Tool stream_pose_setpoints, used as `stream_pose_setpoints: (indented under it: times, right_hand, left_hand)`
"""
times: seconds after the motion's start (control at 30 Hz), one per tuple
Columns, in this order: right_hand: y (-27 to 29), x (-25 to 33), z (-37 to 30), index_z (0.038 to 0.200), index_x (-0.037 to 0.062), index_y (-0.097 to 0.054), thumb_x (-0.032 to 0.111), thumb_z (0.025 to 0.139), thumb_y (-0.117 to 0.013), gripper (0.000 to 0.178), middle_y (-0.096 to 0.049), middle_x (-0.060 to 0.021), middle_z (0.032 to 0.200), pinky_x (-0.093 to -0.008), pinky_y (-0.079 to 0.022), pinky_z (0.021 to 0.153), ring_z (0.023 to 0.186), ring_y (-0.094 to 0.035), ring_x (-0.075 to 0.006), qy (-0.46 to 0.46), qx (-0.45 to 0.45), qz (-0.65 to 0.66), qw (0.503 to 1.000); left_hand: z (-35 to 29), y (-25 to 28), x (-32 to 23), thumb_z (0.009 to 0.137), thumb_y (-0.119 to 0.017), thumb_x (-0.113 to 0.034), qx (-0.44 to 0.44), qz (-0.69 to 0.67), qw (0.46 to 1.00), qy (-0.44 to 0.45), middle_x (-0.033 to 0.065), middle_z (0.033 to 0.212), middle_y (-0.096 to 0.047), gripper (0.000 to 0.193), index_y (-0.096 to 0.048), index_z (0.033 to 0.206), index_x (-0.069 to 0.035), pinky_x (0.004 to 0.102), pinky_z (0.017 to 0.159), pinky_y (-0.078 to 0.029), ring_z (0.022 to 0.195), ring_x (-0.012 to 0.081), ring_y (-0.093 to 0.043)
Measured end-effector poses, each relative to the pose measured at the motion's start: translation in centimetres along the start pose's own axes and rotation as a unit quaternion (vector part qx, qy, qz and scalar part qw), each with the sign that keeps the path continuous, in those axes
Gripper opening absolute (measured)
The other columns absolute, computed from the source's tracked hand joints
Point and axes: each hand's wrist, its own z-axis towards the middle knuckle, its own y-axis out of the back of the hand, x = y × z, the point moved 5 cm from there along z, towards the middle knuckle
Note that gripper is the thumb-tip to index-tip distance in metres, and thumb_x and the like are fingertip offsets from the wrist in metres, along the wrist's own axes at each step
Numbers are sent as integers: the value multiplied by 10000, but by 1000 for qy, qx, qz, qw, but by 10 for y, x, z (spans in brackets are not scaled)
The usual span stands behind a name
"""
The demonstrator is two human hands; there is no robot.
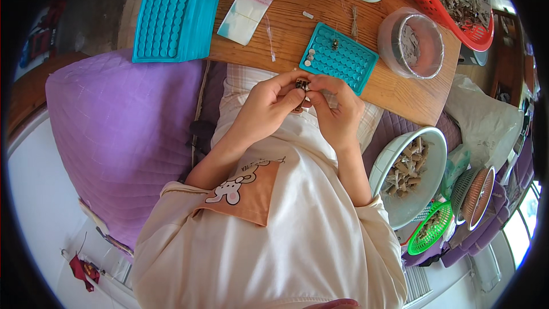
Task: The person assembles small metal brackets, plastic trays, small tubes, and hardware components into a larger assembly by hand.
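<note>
In front of my chest, both hands meet over a small dark metallic piece [301,84], too small to name. My left hand [272,105] pinches it between thumb and fingers. Fingertips of my right hand [338,110] close on its other side. Just beyond my hands lies a teal tray [357,57] with rows of round pockets. Several small silvery discs [309,58] sit at its left end, and a small dark-and-gold part [335,44] rests near its far edge.
A stack of teal trays [197,20] and a packet of clear plastic bags [246,14] stand left on the wooden table [412,94]. Right are a clear round tub [410,43] and a red basket [452,6]. A pale basin [437,154] of brown pieces sits beside me.
</note>
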Motion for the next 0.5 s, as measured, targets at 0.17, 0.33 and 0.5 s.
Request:
stream_pose_setpoints:
  times: [0.17, 0.33, 0.5]
  right_hand:
    - [6, -5, 4, 874, 25, -542, -48, 637, -615, 259, -589, -85, 776, -284, -473, 593, 680, -578, -212, -28, 114, -33, 993]
    - [12, 5, 31, 943, 20, -525, -17, 602, -640, 362, -542, -114, 908, -314, -459, 682, 807, -548, -237, -129, 230, -31, 964]
    - [11, 24, 78, 908, 16, -548, 38, 614, -651, 313, -550, -110, 870, -307, -453, 682, 824, -547, -248, 40, 311, -18, 950]
  left_hand:
    - [-1, 0, 6, 844, -428, -52, 1, 72, 997, 21, 37, 850, -566, 228, -474, 1060, 2, 212, 615, -443, 698, 84, -550]
    - [-2, -5, -4, 822, -455, -59, 77, 271, 959, 22, 65, 845, -570, 237, -470, 1045, 21, 237, 618, -449, 672, 99, -549]
    - [-1, -4, -9, 810, -438, -48, 109, 25, 994, 13, 74, 865, -564, 240, -472, 1038, 18, 231, 646, -449, 698, 104, -548]
